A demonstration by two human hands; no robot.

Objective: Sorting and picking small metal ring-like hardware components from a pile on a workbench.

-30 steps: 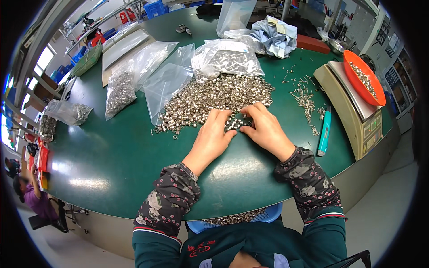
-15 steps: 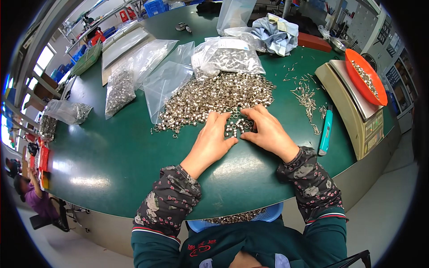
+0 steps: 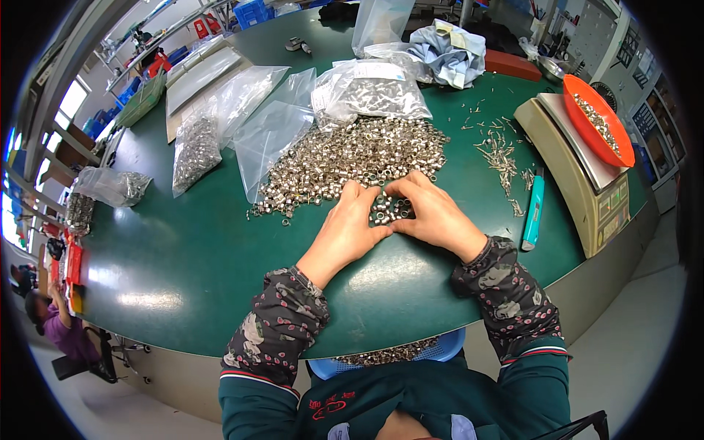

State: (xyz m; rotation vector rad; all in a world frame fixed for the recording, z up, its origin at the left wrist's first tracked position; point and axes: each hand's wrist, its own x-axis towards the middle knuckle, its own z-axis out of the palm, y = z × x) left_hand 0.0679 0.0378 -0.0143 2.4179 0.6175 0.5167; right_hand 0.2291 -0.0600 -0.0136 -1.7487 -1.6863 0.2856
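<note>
**Corralling nuts from the pile**

Head view: your left hand and right hand cup a small cluster of nuts, fingers curved and nearly touching, at the pile's near edge. Next move probably calls for dragging it toward the blue bin.

A beige scale carries an orange tray, with a teal cutter beside it.

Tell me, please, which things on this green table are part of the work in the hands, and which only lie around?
In the work:
left hand
right hand
pile of small metal nuts
blue basket

Lying about:
teal pen
scale
orange tray
crumpled cloth
</note>
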